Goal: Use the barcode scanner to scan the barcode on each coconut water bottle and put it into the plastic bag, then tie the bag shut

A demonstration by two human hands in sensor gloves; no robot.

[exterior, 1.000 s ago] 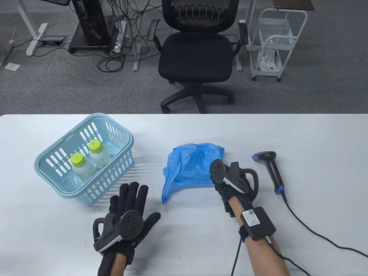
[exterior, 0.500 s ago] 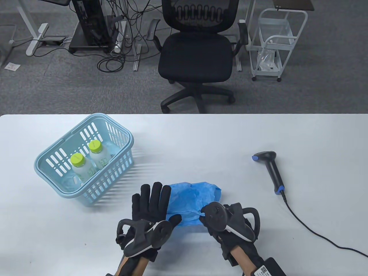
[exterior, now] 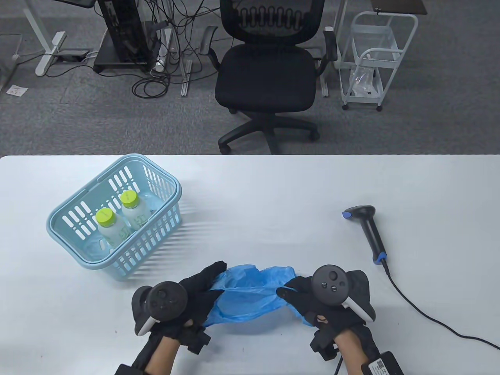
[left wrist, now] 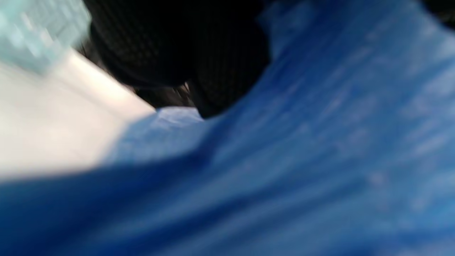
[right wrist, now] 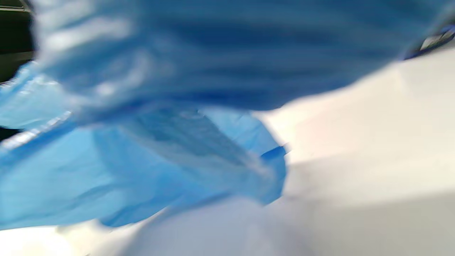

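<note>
A crumpled blue plastic bag [exterior: 250, 295] is stretched between my two hands near the table's front edge. My left hand [exterior: 203, 287] grips its left side and my right hand [exterior: 297, 295] grips its right side. Two coconut water bottles [exterior: 117, 222] with lime-green caps stand in a light blue basket [exterior: 78, 258] at the left. The black barcode scanner [exterior: 369, 230] lies on the table to the right, apart from both hands. Both wrist views are blurred; the left one shows blue bag [left wrist: 284, 160] under dark glove fingers [left wrist: 177, 46], the right one only blue bag [right wrist: 142, 160] and table.
The scanner's black cable [exterior: 429, 316] runs off toward the front right of the white table [exterior: 273, 195]. Beyond the far edge stand a black office chair [exterior: 269, 66] and a white wire cart [exterior: 371, 58].
My right hand pulled the bag from mid-table toward the front edge. My left hand moved right and took hold of the bag's left side; both hands now stretch it apart.
</note>
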